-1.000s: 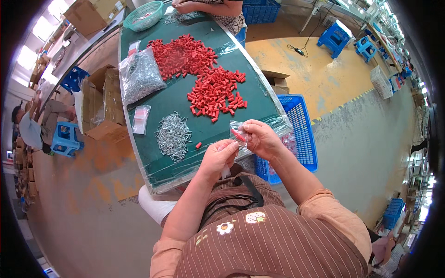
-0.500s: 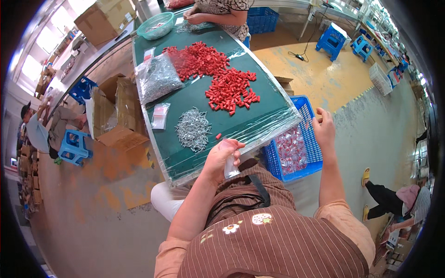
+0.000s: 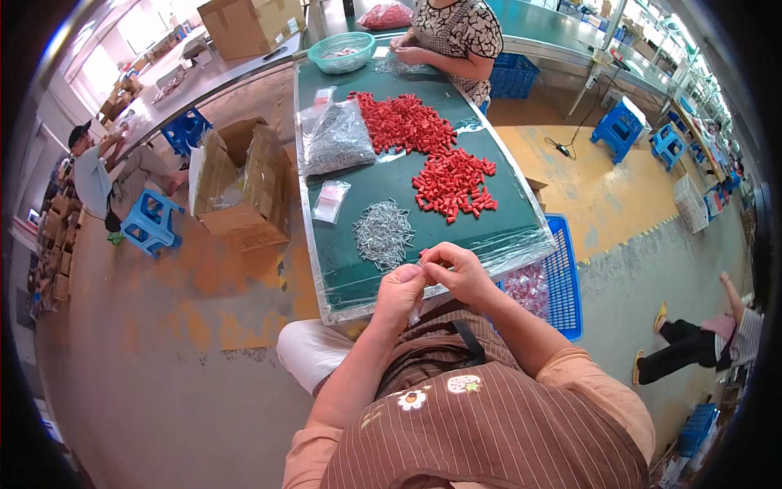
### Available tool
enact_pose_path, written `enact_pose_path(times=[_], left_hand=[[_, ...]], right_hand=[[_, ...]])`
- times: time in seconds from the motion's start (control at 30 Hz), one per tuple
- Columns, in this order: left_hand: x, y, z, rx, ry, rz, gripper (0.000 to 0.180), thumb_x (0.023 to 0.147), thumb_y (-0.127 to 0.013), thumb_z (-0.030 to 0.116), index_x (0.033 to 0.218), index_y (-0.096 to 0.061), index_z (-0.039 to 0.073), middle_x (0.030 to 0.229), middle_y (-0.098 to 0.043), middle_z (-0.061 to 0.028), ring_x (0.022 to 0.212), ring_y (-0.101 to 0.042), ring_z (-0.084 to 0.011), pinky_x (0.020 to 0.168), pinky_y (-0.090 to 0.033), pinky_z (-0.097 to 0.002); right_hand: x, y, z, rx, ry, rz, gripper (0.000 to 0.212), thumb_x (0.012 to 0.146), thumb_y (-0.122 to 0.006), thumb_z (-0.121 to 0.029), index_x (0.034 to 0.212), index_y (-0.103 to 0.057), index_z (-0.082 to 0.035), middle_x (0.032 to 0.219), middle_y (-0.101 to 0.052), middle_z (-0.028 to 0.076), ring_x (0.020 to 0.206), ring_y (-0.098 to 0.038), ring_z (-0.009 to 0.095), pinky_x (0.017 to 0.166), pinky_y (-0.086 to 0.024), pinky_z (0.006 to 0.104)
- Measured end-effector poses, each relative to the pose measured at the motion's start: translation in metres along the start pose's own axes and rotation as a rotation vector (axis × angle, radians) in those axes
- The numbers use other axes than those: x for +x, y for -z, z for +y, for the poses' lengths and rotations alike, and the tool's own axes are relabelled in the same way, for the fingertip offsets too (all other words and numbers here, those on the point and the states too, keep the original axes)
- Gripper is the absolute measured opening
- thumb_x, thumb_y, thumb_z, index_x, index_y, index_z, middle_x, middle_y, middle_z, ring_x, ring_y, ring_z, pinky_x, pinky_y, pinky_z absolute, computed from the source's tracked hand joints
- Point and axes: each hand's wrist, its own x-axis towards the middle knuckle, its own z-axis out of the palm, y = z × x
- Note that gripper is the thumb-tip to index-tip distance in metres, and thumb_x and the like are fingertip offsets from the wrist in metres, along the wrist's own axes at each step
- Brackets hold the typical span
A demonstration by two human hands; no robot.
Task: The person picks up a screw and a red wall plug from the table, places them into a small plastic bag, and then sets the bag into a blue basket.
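Observation:
My left hand [image 3: 401, 295] is closed round a small clear plastic bag [image 3: 415, 313], whose lower end hangs below the fingers. Against it, my right hand [image 3: 458, 273] pinches at the bag's top edge; the fingers hide most of it. A bit of red shows by the fingertips, whether in the hand or on the table I cannot tell. Just beyond lies a pile of grey screws [image 3: 383, 235] on the green table [image 3: 342, 281]. Right of the screws are heaped red plastic plugs [image 3: 456, 186]. Flat empty bags [image 3: 331, 201] lie to the left.
A large clear bag of screws [image 3: 338, 140] and a green basket [image 3: 326, 61] stand farther back. Beside the table's right corner, a blue crate [image 3: 580, 326] holds filled bags. A co-worker [image 3: 456, 37] works at the far end. An open carton [image 3: 244, 224] sits left.
My right hand has come from above the blue crate to meet my left hand at the bag. The view has shifted, so the table appears farther right and lower.

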Motion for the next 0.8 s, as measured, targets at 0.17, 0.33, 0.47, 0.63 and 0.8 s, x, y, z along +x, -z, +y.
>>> enact_pose_path(times=[0.17, 0.33, 0.47, 0.63, 0.8], left_hand=[[0.015, 0.005, -0.007, 0.157, 0.027, 0.036, 0.014, 0.087, -0.064, 0.019, 0.081, -0.060, 0.007, 0.067, -0.055, 0.0023, 0.050, -0.041, -0.0040, 0.043, -0.031, -0.0190], [0.012, 0.033, 0.006, 0.191, -0.026, 0.177, 0.014, 0.085, -0.066, 0.018, 0.091, -0.063, 0.005, 0.070, -0.057, 0.0000, 0.056, -0.047, -0.0059, 0.049, -0.038, -0.0197], [0.018, 0.018, 0.023, 0.763, -0.255, -0.027, 0.017, 0.083, -0.065, 0.015, 0.094, -0.066, 0.001, 0.079, -0.064, -0.0033, 0.075, -0.057, -0.0099, 0.069, -0.047, -0.0252], [0.022, 0.020, 0.007, 0.760, -0.201, 0.027, 0.016, 0.083, -0.065, 0.015, 0.089, -0.066, 0.000, 0.078, -0.064, -0.0026, 0.073, -0.055, -0.0065, 0.067, -0.046, -0.0236], [0.015, 0.021, 0.009, 0.689, -0.190, 0.040, 0.014, 0.084, -0.061, 0.013, 0.088, -0.067, 0.000, 0.075, -0.063, -0.0019, 0.070, -0.053, -0.0060, 0.065, -0.045, -0.0234]], right_hand=[[0.016, 0.015, 0.028, 0.149, 0.041, 0.170, 0.010, 0.089, -0.057, -0.007, 0.087, -0.055, 0.003, 0.081, -0.062, 0.006, 0.073, -0.059, 0.010, 0.067, -0.049, 0.0233], [0.021, 0.027, 0.007, -0.243, 0.035, 0.059, 0.006, 0.084, -0.058, -0.006, 0.085, -0.057, 0.000, 0.073, -0.060, 0.008, 0.068, -0.058, 0.013, 0.062, -0.048, 0.0276], [0.018, 0.022, 0.008, -0.424, 0.256, -0.112, 0.009, 0.077, -0.062, -0.004, 0.086, -0.062, -0.002, 0.086, -0.062, 0.016, 0.079, -0.063, 0.030, 0.070, -0.050, 0.0361], [0.018, 0.020, 0.021, -0.031, 0.035, -0.025, 0.018, 0.080, -0.060, 0.003, 0.097, -0.057, 0.000, 0.079, -0.059, 0.003, 0.072, -0.056, 0.007, 0.064, -0.046, 0.0221], [0.024, 0.013, 0.015, -0.050, 0.018, -0.087, 0.024, 0.078, -0.060, 0.005, 0.101, -0.054, 0.000, 0.077, -0.057, 0.002, 0.070, -0.054, 0.006, 0.065, -0.045, 0.0213]])
